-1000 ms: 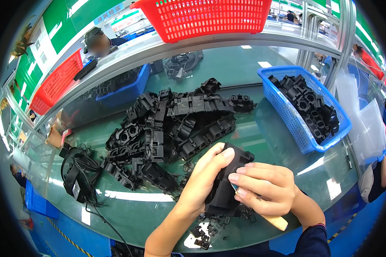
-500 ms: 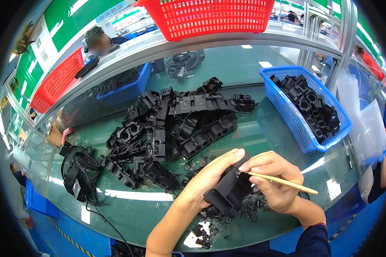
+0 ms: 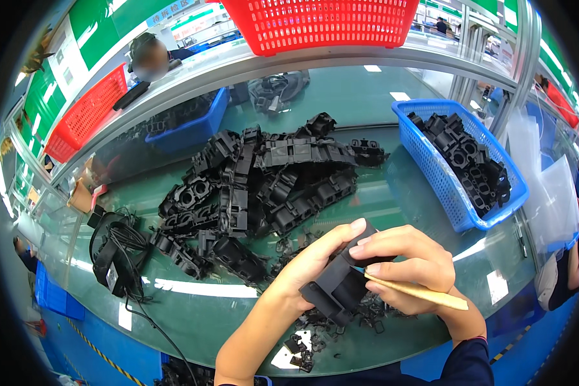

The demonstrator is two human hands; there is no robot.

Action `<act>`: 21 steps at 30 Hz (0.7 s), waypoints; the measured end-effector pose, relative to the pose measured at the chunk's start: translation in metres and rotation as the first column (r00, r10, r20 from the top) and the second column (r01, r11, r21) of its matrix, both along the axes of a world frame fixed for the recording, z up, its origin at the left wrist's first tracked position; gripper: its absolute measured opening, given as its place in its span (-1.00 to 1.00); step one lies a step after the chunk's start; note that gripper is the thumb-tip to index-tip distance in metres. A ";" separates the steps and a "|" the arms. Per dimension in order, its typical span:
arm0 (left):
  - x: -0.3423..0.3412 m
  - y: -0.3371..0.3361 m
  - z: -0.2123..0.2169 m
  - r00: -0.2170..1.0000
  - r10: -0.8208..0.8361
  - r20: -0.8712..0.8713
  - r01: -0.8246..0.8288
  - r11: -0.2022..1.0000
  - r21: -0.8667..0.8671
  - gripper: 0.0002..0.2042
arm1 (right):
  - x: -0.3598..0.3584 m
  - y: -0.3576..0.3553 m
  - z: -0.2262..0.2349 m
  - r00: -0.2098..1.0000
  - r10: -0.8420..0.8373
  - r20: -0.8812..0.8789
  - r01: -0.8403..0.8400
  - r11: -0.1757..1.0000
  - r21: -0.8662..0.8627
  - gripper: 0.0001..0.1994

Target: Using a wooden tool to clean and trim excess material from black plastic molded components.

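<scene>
My left hand [image 3: 305, 267] is closed around a black moulded plastic part [image 3: 333, 293], tilted above the near side of the table. Pinched in my right hand [image 3: 418, 260] is a slim tan stick-like tool [image 3: 428, 294], its narrow end pointing left at the part's side. Whether that tip touches the part I cannot tell. Fingers of my right hand also reach over the part's upper end. Beneath both hands lie small black plastic scraps [image 3: 373, 315]. Just beyond them rises a heap of similar black moulded parts [image 3: 296, 154].
On the right stands a blue basket [image 3: 431, 174] of black parts. A coiled black cable [image 3: 125, 241] lies at the left, its cord running over the table's near edge. Overhead, a red basket [image 3: 328, 29] sits on a metal-edged shelf [image 3: 367, 61]. A person [image 3: 151, 55] is beyond it.
The tan tool has turned in my right hand, and its tip sits lower along the part. The black part has tilted slightly, with more of its hollow side showing.
</scene>
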State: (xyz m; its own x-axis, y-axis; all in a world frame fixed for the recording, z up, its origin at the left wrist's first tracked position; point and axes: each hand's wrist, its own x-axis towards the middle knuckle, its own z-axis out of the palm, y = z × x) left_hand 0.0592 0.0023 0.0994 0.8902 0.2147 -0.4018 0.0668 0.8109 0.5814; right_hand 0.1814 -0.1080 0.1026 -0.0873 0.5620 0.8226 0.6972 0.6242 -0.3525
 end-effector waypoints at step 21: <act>0.000 0.005 -0.010 0.986 -0.151 0.077 0.151 0.989 0.009 -0.50 | 0.001 0.001 -0.005 0.999 -0.036 -0.016 0.037 0.994 0.103 -0.73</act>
State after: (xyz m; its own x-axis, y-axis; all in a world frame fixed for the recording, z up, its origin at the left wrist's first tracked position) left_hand 0.0595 0.0077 0.0895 0.9408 0.0770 -0.3302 0.1430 0.7930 0.5922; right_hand 0.1824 -0.1070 0.0973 -0.0563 0.4768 0.8772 0.7157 0.6319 -0.2975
